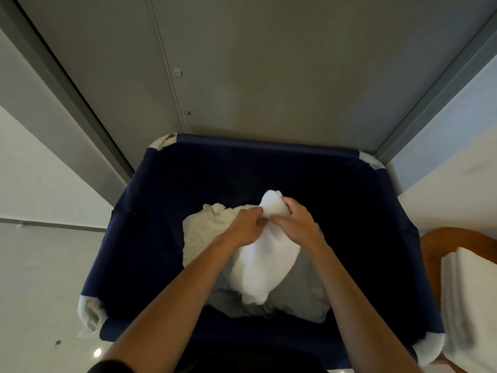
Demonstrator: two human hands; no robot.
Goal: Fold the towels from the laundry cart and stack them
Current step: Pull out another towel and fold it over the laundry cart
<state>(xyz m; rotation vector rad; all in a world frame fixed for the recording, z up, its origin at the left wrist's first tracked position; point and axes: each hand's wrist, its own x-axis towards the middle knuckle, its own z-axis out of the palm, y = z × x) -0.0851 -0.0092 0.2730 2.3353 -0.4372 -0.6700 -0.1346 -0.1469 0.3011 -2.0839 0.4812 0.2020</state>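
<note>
Towel stack half out of view

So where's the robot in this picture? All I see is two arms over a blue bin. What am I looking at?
There is no robot here. A person is working with bare hands, and a camera worn on the head looks forward and down, so you see the person's own arms reaching out. The dark blue bin is a cloth laundry cart. The left hand and the right hand both grip a bunched white towel that hangs over the rest of the laundry. Under it in the cart lie a cream cloth and a grey cloth. At the right edge, folded towels sit stacked on a wooden surface.
</note>
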